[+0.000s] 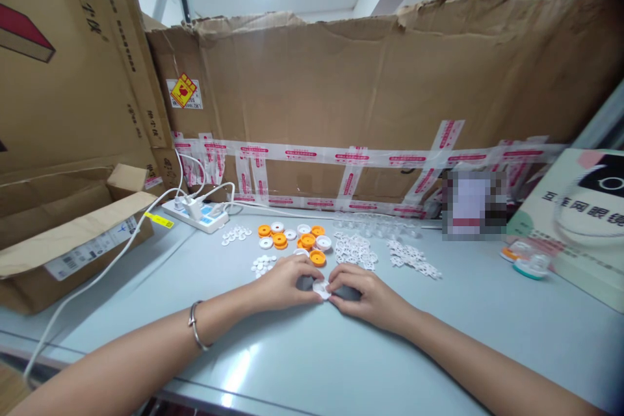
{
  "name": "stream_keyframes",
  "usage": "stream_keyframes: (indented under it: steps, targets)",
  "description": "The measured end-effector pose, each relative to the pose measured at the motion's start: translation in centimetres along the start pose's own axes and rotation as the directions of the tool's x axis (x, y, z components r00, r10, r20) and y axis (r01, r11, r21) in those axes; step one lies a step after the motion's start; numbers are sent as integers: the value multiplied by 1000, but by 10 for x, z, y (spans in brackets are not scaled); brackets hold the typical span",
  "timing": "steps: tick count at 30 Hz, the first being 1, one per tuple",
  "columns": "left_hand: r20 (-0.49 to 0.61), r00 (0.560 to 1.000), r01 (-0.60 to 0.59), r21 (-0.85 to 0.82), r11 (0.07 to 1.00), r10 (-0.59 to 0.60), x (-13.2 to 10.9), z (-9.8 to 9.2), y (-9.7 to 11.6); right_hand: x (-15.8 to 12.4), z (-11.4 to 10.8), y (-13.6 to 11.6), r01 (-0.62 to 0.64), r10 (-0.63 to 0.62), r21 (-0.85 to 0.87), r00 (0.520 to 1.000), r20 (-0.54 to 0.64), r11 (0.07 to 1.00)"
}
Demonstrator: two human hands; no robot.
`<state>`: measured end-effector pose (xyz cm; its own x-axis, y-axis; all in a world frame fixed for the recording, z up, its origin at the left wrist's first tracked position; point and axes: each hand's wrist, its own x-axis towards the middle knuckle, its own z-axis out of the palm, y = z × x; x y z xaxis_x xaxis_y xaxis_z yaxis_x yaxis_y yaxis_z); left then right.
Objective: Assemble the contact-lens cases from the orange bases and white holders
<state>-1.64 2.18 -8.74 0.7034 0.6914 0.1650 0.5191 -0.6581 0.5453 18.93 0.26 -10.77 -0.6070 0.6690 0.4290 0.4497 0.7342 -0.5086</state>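
Observation:
Between my two hands, just above or on the tabletop, is a small round white plastic cap-like part (320, 289). My left hand (288, 283) grips its left side between thumb and fingers. From the right, the fingertips of my right hand (363, 292) pinch its other edge. Right behind my hands lie orange round parts (317, 258) and white round parts (324, 243) in a loose group. Small white discs (263, 264) are heaped beside my left hand. Beyond my right hand are small white flat pieces (353, 250).
More white pieces (413, 259) lie farther right, and clear cups (385, 226) line the back. A power strip (197, 214) with white cables sits back left, near an open cardboard box (73, 234). A large carton (312, 91) walls off the back; a printed box (575, 227) stands right.

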Motion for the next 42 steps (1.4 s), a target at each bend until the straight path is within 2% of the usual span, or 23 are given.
stream_keyframes:
  steps: [7, 11, 13, 16, 19, 21, 25, 29, 32, 39, 42]
  targets:
    - [-36, 999, -32, -30, 999, 31, -1, 1, 4, 1, -3, -3, -215, 216, 149, 976, 8, 965]
    - [-76, 993, -92, -17, 996, 91, -2, 2, 6, 0, -3, -3, -261, 258, 311, 965, 53, 914]
    - [-102, 989, -107, -8, 994, 106, -2, 2, 6, 1, -1, -3, -290, 283, 435, 956, 81, 852]
    - [-136, 982, -136, -4, 991, 134, -2, 2, 8, 2, 2, -4, -370, 351, 618, 923, 159, 694]
    - [-164, 972, -170, -4, 985, 167, -2, 2, 9, 4, 3, -5, -422, 401, 710, 891, 211, 563]
    - [-188, 968, -173, -7, 985, 168, -1, 4, 9, 5, 3, -4, -425, 424, 734, 882, 205, 529]
    - [-235, 957, -169, 19, 985, 169, -1, 5, 9, 6, 2, -2, -417, 448, 732, 877, 171, 538]
    - [-261, 931, -234, 108, 966, 254, -1, 3, 6, 5, 1, -1, -415, 458, 707, 877, 144, 573]
    - [-258, 922, -251, 173, 952, 290, -1, 2, 5, 5, 2, 0, -427, 483, 713, 864, 141, 556]
    - [-225, 956, -168, 115, 979, 190, 2, 4, 8, 6, 6, -1, -479, 520, 717, 833, 190, 506]
    - [-194, 965, -146, 164, 976, 177, 2, 6, 7, 6, 6, -2, -503, 534, 700, 820, 204, 506]
